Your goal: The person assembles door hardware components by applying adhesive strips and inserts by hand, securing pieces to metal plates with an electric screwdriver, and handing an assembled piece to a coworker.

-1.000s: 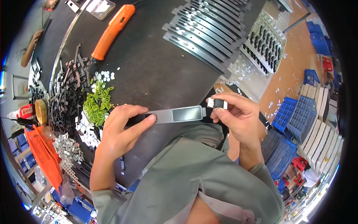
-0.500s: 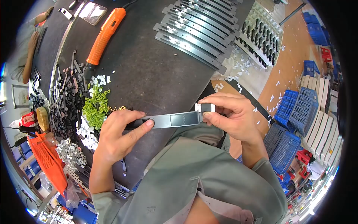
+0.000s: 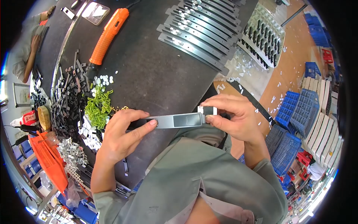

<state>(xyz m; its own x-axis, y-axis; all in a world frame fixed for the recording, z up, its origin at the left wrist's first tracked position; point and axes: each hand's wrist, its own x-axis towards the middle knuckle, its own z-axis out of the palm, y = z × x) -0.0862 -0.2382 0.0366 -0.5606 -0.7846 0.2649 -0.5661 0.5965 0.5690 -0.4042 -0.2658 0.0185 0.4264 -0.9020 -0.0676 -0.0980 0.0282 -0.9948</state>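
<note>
A grey metal bar (image 3: pixel 166 121) with a dark glossy rectangular panel (image 3: pixel 187 120) lies level in front of my body. My left hand (image 3: pixel 128 132) pinches its left end between thumb and fingers. At the bar's right end, my right hand (image 3: pixel 233 115) holds a small black and white piece (image 3: pixel 208 110) between thumb and forefinger, and the piece touches the bar's end. The fingertips partly hide where the two meet.
An orange power screwdriver (image 3: pixel 108 37) lies beyond my left hand, near green clips (image 3: pixel 97 108) and dark metal parts (image 3: pixel 67 93). Long metal strips (image 3: pixel 197 33) and a tray of black parts (image 3: pixel 263 41) are farther off. A co-worker's arm (image 3: pixel 31 56) shows at far left.
The small black and white piece has turned and moved left against the bar's right end, along with my right hand. My left hand keeps its hold.
</note>
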